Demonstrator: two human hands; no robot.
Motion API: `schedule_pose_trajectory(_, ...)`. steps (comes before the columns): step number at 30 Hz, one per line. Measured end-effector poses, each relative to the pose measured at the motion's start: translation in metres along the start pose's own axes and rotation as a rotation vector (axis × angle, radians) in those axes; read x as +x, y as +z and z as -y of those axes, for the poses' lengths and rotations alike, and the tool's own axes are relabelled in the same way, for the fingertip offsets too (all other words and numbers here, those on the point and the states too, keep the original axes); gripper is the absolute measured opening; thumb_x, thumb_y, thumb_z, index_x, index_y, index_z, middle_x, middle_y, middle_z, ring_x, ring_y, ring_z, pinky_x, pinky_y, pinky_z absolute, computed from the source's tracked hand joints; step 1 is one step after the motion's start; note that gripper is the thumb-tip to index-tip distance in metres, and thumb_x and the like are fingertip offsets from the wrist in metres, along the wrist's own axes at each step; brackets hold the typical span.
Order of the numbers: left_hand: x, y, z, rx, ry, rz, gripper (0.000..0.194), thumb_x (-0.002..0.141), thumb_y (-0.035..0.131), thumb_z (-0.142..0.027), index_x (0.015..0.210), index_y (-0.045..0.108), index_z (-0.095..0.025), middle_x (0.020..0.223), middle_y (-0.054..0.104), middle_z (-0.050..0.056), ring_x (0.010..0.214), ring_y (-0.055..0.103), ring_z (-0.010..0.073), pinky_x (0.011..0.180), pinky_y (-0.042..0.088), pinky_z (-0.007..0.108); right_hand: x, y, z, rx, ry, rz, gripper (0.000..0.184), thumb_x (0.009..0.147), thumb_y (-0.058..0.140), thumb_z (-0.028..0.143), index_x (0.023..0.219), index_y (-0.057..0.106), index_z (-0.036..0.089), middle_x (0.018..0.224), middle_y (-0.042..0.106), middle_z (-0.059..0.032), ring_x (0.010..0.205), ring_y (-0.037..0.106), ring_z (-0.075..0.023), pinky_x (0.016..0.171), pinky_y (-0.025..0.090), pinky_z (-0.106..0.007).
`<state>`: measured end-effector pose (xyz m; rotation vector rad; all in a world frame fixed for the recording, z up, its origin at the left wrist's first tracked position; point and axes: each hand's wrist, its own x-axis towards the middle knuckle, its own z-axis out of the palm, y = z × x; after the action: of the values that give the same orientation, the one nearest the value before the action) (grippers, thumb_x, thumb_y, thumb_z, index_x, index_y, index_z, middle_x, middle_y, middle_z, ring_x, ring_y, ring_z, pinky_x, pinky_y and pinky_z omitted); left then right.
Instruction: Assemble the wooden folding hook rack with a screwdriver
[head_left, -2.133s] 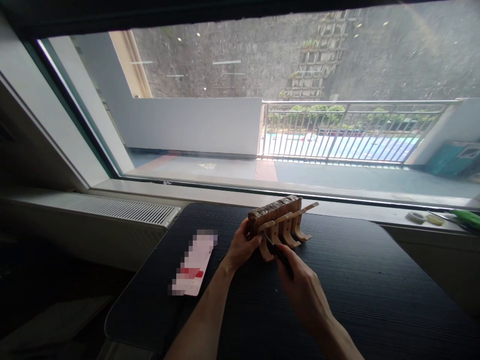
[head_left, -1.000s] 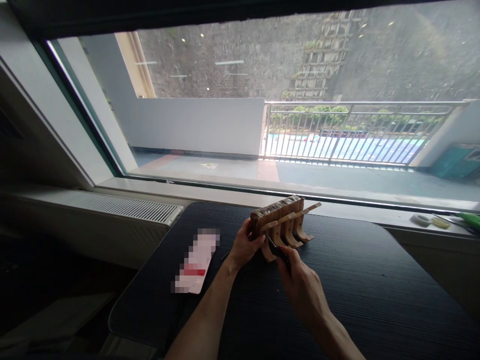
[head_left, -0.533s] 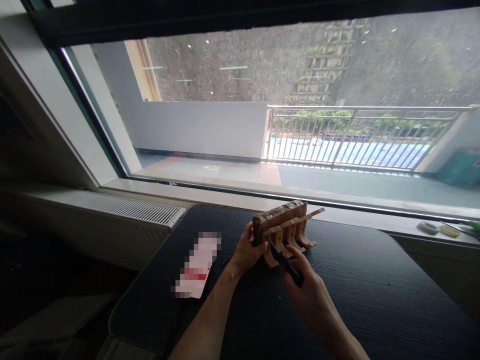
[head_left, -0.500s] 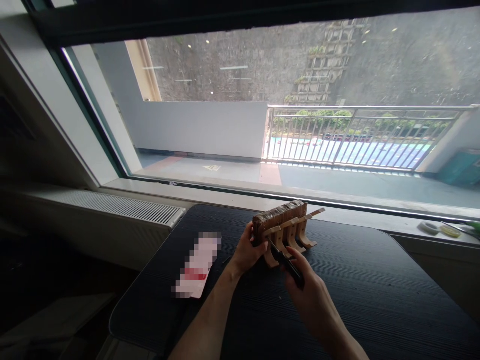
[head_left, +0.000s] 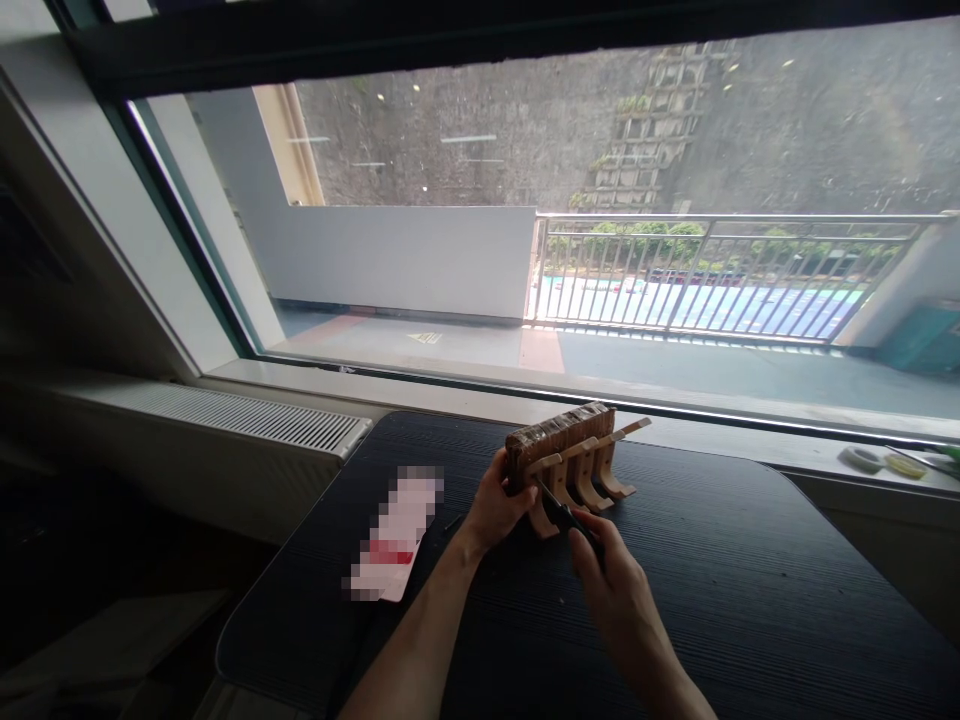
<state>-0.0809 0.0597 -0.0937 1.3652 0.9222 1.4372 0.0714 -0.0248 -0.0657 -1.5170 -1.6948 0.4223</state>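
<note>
A brown wooden rack [head_left: 568,428] stands on the dark table, with several curved wooden hooks [head_left: 583,478] along its near side and a thin slat running across them. My left hand [head_left: 501,508] is closed around the rack's left end, thumb in front. In my right hand [head_left: 611,565] is a screwdriver with a black handle [head_left: 587,532], the fingers wrapped round it. Its thin shaft points up and left to the rack, close to my left thumb. Whether the tip sits in a screw, I cannot tell.
The dark table [head_left: 720,580] carries a pink packet [head_left: 397,530], partly blurred out, on the left. Behind are a windowsill and a large window. Rolls of tape [head_left: 861,458] lie on the sill at right. A radiator [head_left: 255,415] stands to the left.
My right hand has turned on the screwdriver, its fingers shifting forward and covering more of the handle. My left hand and the rack have stayed in place.
</note>
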Motion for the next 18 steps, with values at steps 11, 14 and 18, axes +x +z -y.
schedule_pose_trajectory(11, -0.003, 0.001, -0.004, -0.02, -0.006, 0.013, 0.041, 0.07, 0.062, -0.009, 0.108, 0.049, -0.019, 0.105, 0.061, 0.005, 0.095, 0.059, 0.0175, 0.083, 0.049, 0.029, 0.003, -0.018, 0.001, -0.412, -0.329, 0.012, 0.035, 0.09, 0.038, 0.027, 0.121, 0.052, 0.02, 0.103, 0.068, -0.006, 0.072, 0.068, -0.0185, 0.053, 0.047, -0.025)
schedule_pose_trajectory(14, -0.003, 0.001, -0.003, -0.014, -0.001, 0.012, 0.04, 0.07, 0.062, -0.009, 0.106, 0.049, -0.019, 0.104, 0.061, 0.004, 0.095, 0.059, 0.0173, 0.083, 0.049, 0.029, 0.002, -0.016, 0.0, -0.504, -0.481, -0.049, 0.034, 0.092, 0.033, 0.022, 0.117, 0.054, 0.014, 0.096, 0.069, -0.0071, 0.069, 0.067, -0.0163, 0.052, 0.046, -0.024)
schedule_pose_trajectory(18, -0.002, 0.0, -0.002, -0.02, -0.015, 0.012, 0.042, 0.069, 0.063, -0.01, 0.108, 0.049, -0.019, 0.107, 0.061, 0.005, 0.097, 0.059, 0.018, 0.084, 0.049, 0.03, 0.003, -0.011, -0.001, -0.491, -0.497, -0.066, 0.034, 0.093, 0.032, 0.02, 0.115, 0.056, 0.011, 0.095, 0.069, -0.0085, 0.07, 0.068, -0.0157, 0.053, 0.046, -0.024)
